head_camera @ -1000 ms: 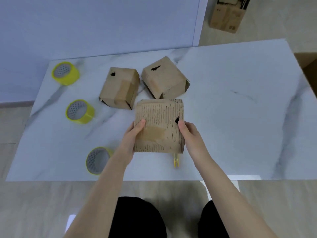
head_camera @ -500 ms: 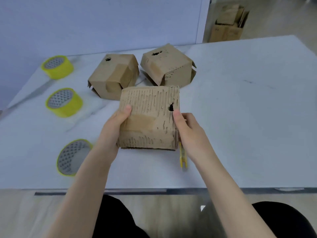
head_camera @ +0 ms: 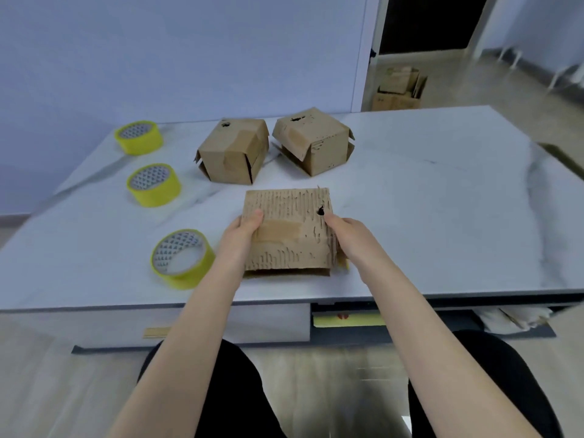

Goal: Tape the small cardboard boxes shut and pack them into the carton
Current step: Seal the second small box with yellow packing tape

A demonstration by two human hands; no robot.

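We hold the scuffed brown cardboard box point(head_camera: 287, 229) by the near edge of the white marble table point(head_camera: 442, 216). Left hand point(head_camera: 243, 235) and right hand point(head_camera: 350, 238) clamp opposite sides, thumbs on top, probably steadying it for taping. The nearest yellow tape roll point(head_camera: 181, 259) lies just beside the left hand, handy. The left rear brown box point(head_camera: 234, 151) and right rear brown box point(head_camera: 311, 140) wait behind.

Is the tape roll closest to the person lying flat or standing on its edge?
Lying flat. The nearest tape roll rests on the table with its round hole facing up.
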